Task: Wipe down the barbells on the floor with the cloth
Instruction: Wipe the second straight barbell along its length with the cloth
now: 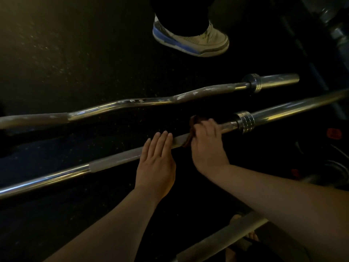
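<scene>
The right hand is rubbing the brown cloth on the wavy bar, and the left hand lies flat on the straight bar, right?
Not quite. The head view shows the right hand holding the dark reddish-brown cloth on the straight metal barbell, not the wavy silver curl bar. The left hand does lie flat on the straight barbell.

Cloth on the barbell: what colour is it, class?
The cloth is dark reddish-brown, seen in the head view.

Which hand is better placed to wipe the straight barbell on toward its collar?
Right. The right hand grips the cloth round the straight barbell, just short of the collar. The left hand rests flat on the knurled section, fingers straight, with no cloth.
</scene>
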The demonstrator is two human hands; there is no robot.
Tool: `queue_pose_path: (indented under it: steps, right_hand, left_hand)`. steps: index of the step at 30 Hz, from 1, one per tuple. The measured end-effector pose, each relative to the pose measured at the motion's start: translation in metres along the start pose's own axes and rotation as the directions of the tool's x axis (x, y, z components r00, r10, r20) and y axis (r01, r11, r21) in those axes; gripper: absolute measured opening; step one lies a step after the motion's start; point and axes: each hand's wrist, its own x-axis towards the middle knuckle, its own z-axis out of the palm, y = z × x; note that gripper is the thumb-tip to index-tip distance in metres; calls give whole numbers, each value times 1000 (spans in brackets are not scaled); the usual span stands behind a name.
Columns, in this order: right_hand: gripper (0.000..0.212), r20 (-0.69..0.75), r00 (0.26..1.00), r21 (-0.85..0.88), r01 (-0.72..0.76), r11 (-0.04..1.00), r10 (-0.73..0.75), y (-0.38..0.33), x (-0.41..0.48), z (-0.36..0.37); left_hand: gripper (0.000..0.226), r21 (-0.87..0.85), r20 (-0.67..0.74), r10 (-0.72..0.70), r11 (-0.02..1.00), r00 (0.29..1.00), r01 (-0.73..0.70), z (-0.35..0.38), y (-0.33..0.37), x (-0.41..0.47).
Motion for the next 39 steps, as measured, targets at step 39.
queue_pose_path:
  steps: [39]
  right_hand:
    - [45, 346, 889, -218, 388, 895, -301, -123, -15, 54]
  left_hand:
    - [60, 98, 475, -42, 995, 879, -6, -124, -148, -83]
